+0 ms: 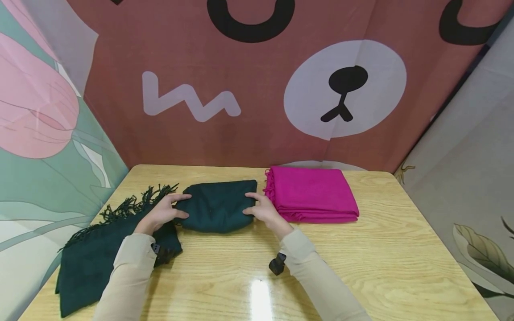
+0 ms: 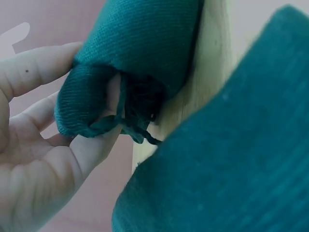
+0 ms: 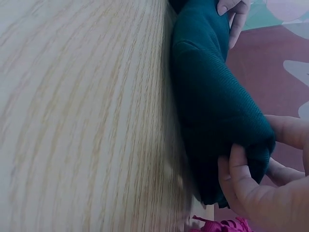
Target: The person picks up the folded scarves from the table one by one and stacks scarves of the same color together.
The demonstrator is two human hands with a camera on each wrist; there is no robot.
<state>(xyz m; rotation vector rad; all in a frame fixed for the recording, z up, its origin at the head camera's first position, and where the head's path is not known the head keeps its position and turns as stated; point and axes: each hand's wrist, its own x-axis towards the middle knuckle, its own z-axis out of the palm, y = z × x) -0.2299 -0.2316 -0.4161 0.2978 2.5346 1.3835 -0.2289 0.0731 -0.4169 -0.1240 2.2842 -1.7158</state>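
Nearest to us are two pale sleeves (image 1: 321,276), closer than the magenta shawl (image 1: 315,191). Just left of this shawl we see the dark green bundle (image 1: 218,207) — left hand (image 1: 162,214) and right hand (image 1: 266,211) pinch its opposite ends — and, farther left, the fringed green cloth (image 1: 90,265).

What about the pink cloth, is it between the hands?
No: the left hand and right hand flank the green bundle; the pink cloth lies to its right.

the head view looks forward and down; close, sideways wrist views share the green bundle (image 1: 218,207).
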